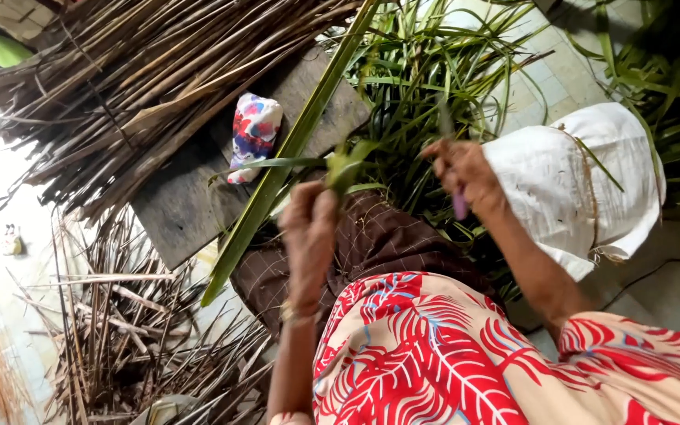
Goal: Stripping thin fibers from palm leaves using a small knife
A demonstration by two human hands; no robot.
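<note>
The left hand (310, 236) is closed around a bent strip of green leaf (345, 167), its grip pinching the folded end just above the knuckles. A long green palm stalk (289, 153) runs slantwise from the upper middle down past this hand, touching or passing just behind it. The right hand (463, 171) is closed too, its grip around a thin tool with a pinkish-purple handle (460, 206) that sticks out below the fingers; the working end is blurred and hard to tell. The two hands are near each other, with a brown checked cloth (371, 244) over the lap below them.

Behind the hands lies a heap of loose green leaves (426, 86). A white sack (572, 185) sits just beside the right forearm. A dark wooden board (198, 189) lies on the floor, with a small patterned cloth bundle (253, 130) resting on it. Dry brown fronds (143, 71) are piled over the board's upper end, and more dry stalks (135, 330) are scattered below it
</note>
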